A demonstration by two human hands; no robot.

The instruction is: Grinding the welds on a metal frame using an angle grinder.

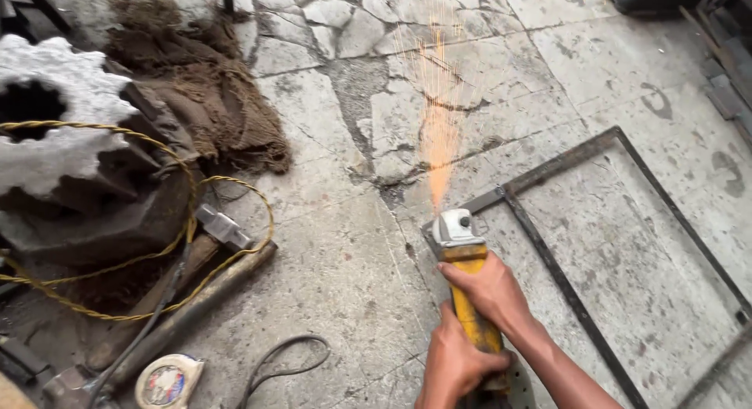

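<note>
Both hands (470,323) gripping grinder (464,260), frame (548,256) sparking

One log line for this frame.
both hands: left hand, right hand grip yellow angle grinder | on dark metal frame | orange sparks flying

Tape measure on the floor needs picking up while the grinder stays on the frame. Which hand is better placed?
Probably left. The left hand grips the yellow grinder's rear, on the side of the tape measure. The right hand is further forward, steadying the head against the metal frame, where sparks fly.
</note>
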